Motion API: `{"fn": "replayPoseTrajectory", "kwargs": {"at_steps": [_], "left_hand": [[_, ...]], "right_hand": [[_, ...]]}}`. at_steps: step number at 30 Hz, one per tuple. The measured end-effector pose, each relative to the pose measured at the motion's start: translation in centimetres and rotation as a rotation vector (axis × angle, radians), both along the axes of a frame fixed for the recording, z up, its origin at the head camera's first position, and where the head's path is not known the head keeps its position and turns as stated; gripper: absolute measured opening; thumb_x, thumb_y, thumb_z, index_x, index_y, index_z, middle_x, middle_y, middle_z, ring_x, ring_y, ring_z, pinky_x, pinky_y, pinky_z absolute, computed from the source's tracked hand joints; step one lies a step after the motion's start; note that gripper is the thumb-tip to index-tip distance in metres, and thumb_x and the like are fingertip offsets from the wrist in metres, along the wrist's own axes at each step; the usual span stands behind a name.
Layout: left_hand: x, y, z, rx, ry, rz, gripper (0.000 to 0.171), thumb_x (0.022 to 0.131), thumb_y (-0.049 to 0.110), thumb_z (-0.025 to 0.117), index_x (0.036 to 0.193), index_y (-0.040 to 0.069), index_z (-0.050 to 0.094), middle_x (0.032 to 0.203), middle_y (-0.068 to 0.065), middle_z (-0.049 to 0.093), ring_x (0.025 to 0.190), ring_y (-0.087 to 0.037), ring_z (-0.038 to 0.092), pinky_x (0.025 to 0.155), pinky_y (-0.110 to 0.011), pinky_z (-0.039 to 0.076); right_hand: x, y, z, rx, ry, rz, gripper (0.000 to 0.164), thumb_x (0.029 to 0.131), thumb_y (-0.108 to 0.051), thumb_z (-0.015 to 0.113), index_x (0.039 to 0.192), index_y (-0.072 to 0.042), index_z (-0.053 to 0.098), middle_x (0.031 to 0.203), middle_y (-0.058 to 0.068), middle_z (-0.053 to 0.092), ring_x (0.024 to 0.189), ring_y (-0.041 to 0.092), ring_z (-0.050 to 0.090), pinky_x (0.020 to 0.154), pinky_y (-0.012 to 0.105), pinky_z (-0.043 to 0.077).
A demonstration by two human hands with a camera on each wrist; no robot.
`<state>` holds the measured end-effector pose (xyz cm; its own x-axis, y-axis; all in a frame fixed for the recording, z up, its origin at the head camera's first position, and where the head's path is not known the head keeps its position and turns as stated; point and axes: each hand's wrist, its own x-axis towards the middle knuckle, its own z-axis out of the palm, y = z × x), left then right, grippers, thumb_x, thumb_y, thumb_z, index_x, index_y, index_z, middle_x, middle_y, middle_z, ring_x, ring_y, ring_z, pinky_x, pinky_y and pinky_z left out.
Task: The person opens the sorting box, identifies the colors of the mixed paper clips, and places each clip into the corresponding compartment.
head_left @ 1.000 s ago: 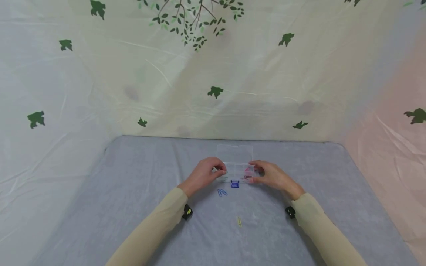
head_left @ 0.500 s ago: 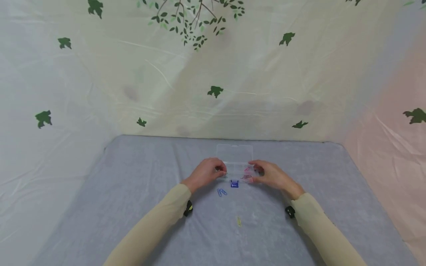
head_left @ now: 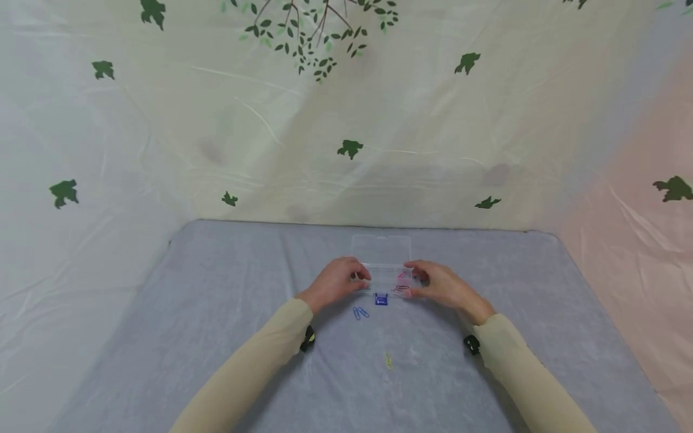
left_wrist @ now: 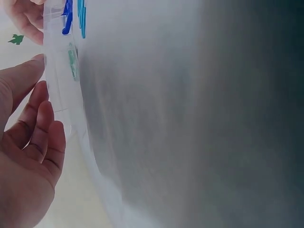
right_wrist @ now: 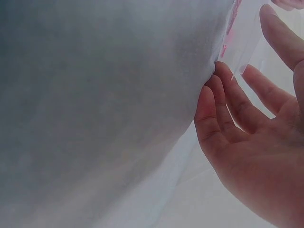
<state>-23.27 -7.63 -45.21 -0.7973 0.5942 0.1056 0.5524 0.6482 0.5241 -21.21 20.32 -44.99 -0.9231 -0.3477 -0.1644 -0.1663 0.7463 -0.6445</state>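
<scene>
One clear box (head_left: 383, 276) sits open on the gray tabletop (head_left: 216, 288), between my left hand (head_left: 337, 281) and my right hand (head_left: 445, 288).

My hands are apart: with the right I hold the box's right end between thumb and fingers, while my left thumb and fingertips are at its left end, and I cannot tell whether they pinch the wall or only touch it. The lid (head_left: 381, 248) is open on the far side. Pink pieces (head_left: 403, 276) and dark red paper clips (head_left: 401, 288) lie in the right end, a green piece (left_wrist: 73, 61) in the left. A blue tab (head_left: 381, 299) is at the front edge. Two blue paper clips (head_left: 357, 313) lie just in front; a yellow clip (head_left: 388, 360) lies nearer me.
</scene>
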Motion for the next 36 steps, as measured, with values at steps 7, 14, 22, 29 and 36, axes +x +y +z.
{"fn": "replayPoseTrajectory", "kwargs": {"at_steps": [7,14,22,29,36], "left_hand": [[0.6,-0.6,0.1,0.044,-0.003,0.014,0.023,0.096,0.019,0.077,0.116,0.01,0.076,0.112,-0.004,0.07,0.107,-0.023,0.065,0.098,-0.041,0.051],[1.7,-1.1,0.8,0.072,-0.032,-0.023,0.03,0.098,0.022,0.075,0.124,0.009,0.073,0.129,-0.006,0.068,0.126,-0.027,0.059,0.11,-0.045,0.045],[3.8,-1.0,1.3,0.096,-0.025,-0.156,0.031,0.1,0.027,0.072,0.127,0.01,0.072,0.129,-0.001,0.068,0.125,-0.022,0.059,0.11,-0.045,0.044],[5.8,-0.4,1.6,0.073,0.007,-0.277,0.035,0.099,0.027,0.073,0.13,0.011,0.07,0.131,-0.001,0.066,0.126,-0.019,0.058,0.11,-0.041,0.045],[7.1,0.5,1.1,0.025,0.07,-0.408,0.035,0.097,0.027,0.075,0.128,0.011,0.07,0.129,-0.001,0.067,0.123,-0.017,0.059,0.109,-0.034,0.044]], "right_hand": [[0.0,0.2,-0.2,-0.004,0.012,0.004,0.072,0.088,-0.028,0.085,0.149,-0.005,0.054,0.138,0.017,0.062,0.123,0.032,0.059,0.107,0.055,0.047],[-0.1,0.4,-0.3,-0.004,0.041,0.024,0.072,0.089,-0.034,0.084,0.148,-0.004,0.055,0.138,0.019,0.063,0.124,0.034,0.06,0.105,0.056,0.047],[-0.2,0.5,-0.2,-0.012,0.031,0.025,0.071,0.09,-0.031,0.084,0.148,-0.004,0.054,0.14,0.019,0.061,0.125,0.035,0.059,0.107,0.056,0.046],[-0.2,0.5,-0.3,-0.007,0.037,0.034,0.071,0.09,-0.032,0.083,0.148,-0.004,0.054,0.141,0.019,0.061,0.127,0.035,0.058,0.107,0.056,0.046],[-0.1,0.6,-0.4,-0.01,0.052,0.045,0.07,0.09,-0.033,0.083,0.147,-0.004,0.055,0.141,0.019,0.061,0.127,0.035,0.058,0.106,0.056,0.046]]}}
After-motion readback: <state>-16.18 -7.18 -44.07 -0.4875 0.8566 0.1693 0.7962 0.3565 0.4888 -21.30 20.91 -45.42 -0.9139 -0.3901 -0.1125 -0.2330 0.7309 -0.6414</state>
